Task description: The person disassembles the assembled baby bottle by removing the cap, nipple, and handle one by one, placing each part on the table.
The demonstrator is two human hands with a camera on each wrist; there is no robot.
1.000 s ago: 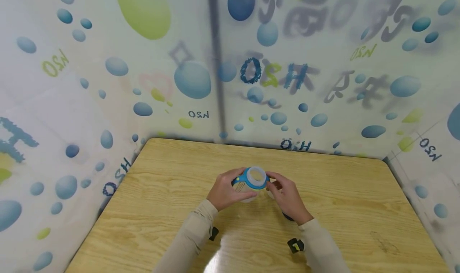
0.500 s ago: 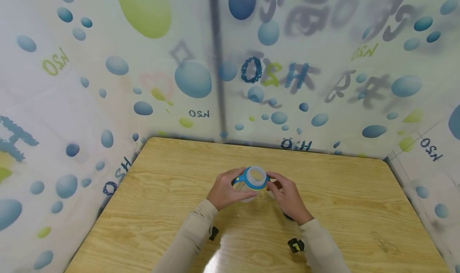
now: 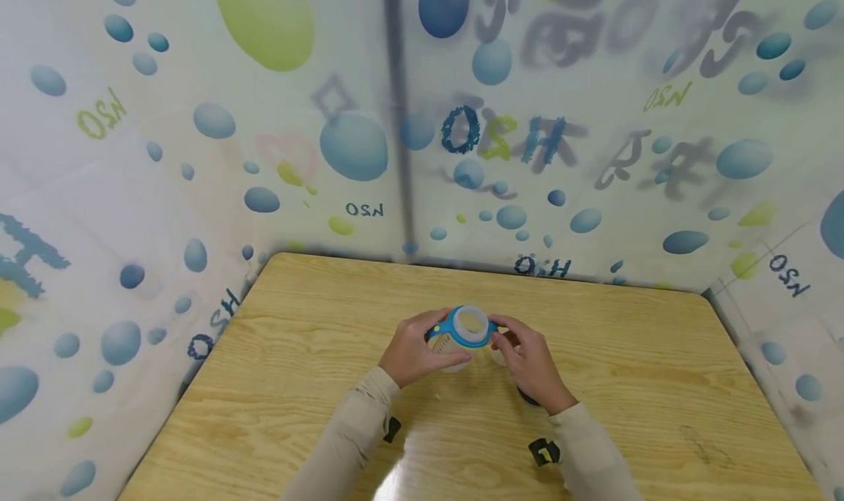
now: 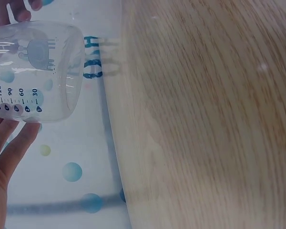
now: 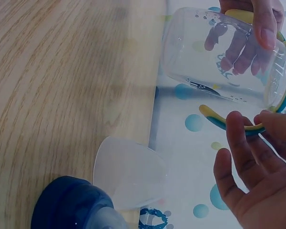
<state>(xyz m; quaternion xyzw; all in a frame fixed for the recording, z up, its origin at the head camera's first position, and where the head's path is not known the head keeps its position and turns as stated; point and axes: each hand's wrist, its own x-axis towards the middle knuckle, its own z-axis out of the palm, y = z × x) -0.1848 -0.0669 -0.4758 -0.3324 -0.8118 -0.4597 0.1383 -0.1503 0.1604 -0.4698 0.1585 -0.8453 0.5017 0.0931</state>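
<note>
Above the table, my left hand (image 3: pixel 410 351) grips a clear baby bottle (image 4: pixel 38 71) by its body, tilted with its open mouth toward the head camera. Around its neck sits a blue and yellow handle ring (image 3: pixel 455 332). My right hand (image 3: pixel 530 358) pinches one curved handle (image 5: pixel 214 119) of that ring between thumb and fingers. In the right wrist view the left hand's fingers show through the bottle wall. Printed measuring marks (image 4: pixel 21 102) and an animal picture show on the side facing the left wrist camera.
A translucent cap (image 5: pixel 128 171) stands on the wooden table (image 3: pixel 316 310), beside a blue collar with a teat (image 5: pixel 69 205). In the head view the right hand mostly hides both. Printed curtain walls (image 3: pixel 593 120) border the table's back and sides.
My right hand has shifted very slightly to the right with the handle it pinches. The left hand and the bottle stay nearly in place.
</note>
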